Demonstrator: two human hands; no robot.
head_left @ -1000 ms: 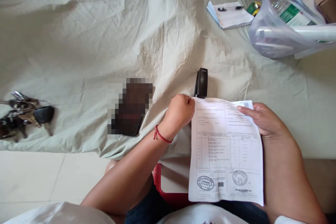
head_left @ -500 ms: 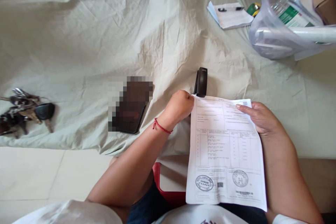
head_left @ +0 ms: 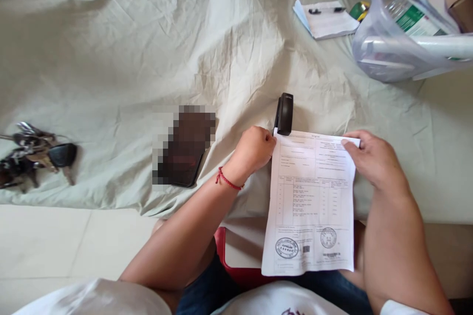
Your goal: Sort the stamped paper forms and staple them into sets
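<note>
Doc sheet pinched at both top corners, stapler just beyond the top-left corner.

Centre-right of frame: printed sheet (head_left: pixel 312 202) is held w/ long axis running top-to-bottom, lower end hanging over the lap. Left hand (head_left: pixel 254 150) is closed on the top-left corner, fingers curled tight; right hand (head_left: pixel 371 160) is clamped on the top-right corner, thumb laid on the paper face. Black stapler (head_left: pixel 284 114) is seen on the cloth (head_left: pixel 148 59) directly above the left-hand corner, its long axis approx. in line w/ the sheet's, near end touching or tucked at the paper edge — cannot be told which. Left hand is clearly nearer to it than the right.
</note>
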